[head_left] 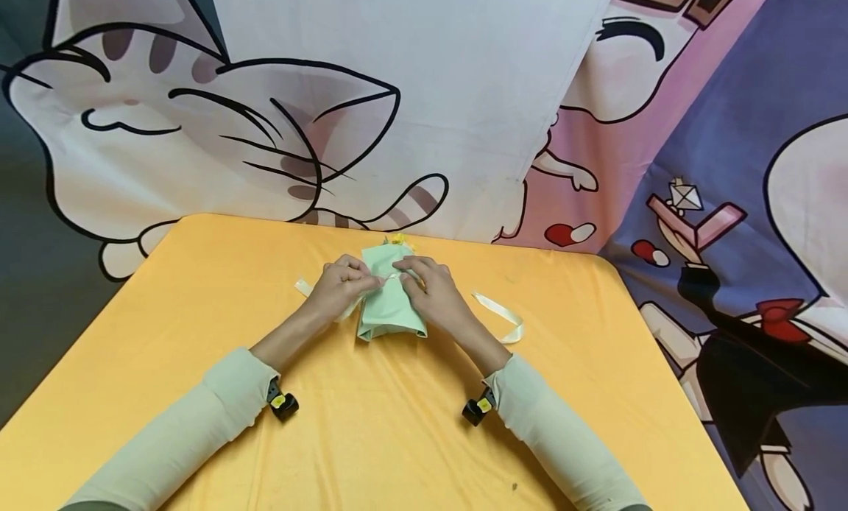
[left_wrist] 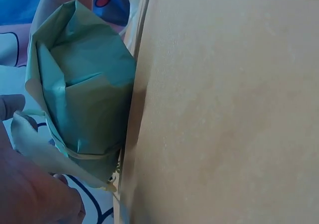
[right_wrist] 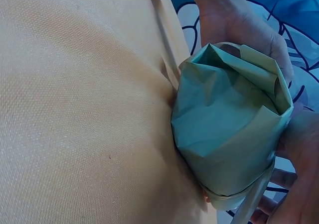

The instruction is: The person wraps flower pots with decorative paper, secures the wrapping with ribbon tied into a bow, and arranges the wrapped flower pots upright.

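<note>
A mint-green paper-wrapped bundle (head_left: pixel 392 312) lies on the table, with small yellow flowers (head_left: pixel 398 238) showing at its far end. Cream ribbon (head_left: pixel 498 310) goes round its narrower part, its tails spreading to both sides. At the bundle's left, my left hand (head_left: pixel 341 286) pinches the ribbon between thumb and fingers. My right hand (head_left: pixel 430 290) bends over the top from the right, its fingertips pinching the ribbon near the middle. The left wrist view shows a broad ribbon loop (left_wrist: pixel 55 152) beside the folded paper. In the right wrist view a ribbon tail (right_wrist: pixel 255 196) hangs past the wrapper.
A yellow cloth (head_left: pixel 371 437) covers the table, slightly wrinkled. Behind its far edge hangs a printed cat backdrop (head_left: pixel 464 91), with a purple and pink printed one (head_left: pixel 729 128) at the right. Small cameras (head_left: pixel 283 406) are strapped to both wrists.
</note>
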The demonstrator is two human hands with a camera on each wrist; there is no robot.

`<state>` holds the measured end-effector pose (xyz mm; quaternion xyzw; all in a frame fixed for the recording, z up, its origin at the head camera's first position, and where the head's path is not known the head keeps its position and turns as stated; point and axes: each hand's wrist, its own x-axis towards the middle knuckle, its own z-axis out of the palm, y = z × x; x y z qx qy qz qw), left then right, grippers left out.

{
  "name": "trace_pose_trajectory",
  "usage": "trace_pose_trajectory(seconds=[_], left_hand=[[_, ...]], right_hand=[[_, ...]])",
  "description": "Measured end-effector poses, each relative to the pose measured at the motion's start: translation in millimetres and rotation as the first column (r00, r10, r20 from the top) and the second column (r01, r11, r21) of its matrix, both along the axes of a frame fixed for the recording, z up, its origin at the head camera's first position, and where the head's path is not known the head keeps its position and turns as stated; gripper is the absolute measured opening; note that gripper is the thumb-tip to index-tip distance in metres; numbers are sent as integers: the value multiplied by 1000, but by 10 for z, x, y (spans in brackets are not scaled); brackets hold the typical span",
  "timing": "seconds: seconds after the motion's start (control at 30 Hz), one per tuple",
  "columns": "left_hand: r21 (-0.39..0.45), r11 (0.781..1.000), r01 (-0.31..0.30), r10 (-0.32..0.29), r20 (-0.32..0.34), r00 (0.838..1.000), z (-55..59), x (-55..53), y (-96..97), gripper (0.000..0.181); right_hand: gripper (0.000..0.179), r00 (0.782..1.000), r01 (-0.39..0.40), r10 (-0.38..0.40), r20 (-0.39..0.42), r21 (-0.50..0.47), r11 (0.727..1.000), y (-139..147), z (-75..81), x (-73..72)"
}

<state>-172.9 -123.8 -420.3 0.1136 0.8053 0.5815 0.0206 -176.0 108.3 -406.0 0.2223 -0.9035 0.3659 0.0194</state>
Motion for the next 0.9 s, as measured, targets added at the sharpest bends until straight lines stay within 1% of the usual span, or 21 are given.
trace_pose_trajectory(seconds=[0.07, 0.17, 0.23, 0.3, 0.37, 0.43, 0.47, 0.57, 0.73, 0.9], left_hand=[[34, 999, 4, -4, 2, 1000, -5, -8, 4, 35], [145, 989, 14, -15, 8, 1000, -17, -9, 33, 29], [231, 972, 30, -33, 10, 999, -23, -7, 65, 27], [314, 948, 53, -60, 12, 998, -29, -6, 104, 27], [367, 927, 71, -81, 11, 997, -32, -7, 142, 27], [397, 914, 77, -92, 19, 996, -30, -7, 174, 29], [400, 913, 78, -94, 21, 995, -31, -7, 185, 31], [379, 923, 69, -85, 28, 996, -36, -6, 202, 37], [331, 940, 87, -100, 22, 995, -57, -4, 197, 41], [292, 950, 112, -122, 16, 992, -83, 0, 179, 48]], right_hand=[[39, 1000, 3, -3, -3, 3, 1000, 6, 2, 0], [39, 1000, 4, -4, -5, 7, 1000, 14, 4, 0], [40, 1000, 4, -4, -8, 10, 1000, 19, 6, 2], [40, 1000, 5, -5, -10, 10, 1000, 23, 3, 3], [40, 1000, 7, -7, -13, 9, 1000, 25, 2, 6], [40, 1000, 7, -7, -18, 11, 1000, 24, -6, 3], [40, 1000, 7, -7, -19, 10, 1000, 23, -8, 2], [41, 1000, 1, -1, -20, 15, 1000, 18, -17, -3], [41, 1000, -7, 8, -23, 13, 1000, 11, -27, -10], [40, 1000, -6, 7, -30, 11, 1000, 2, -29, -11]])
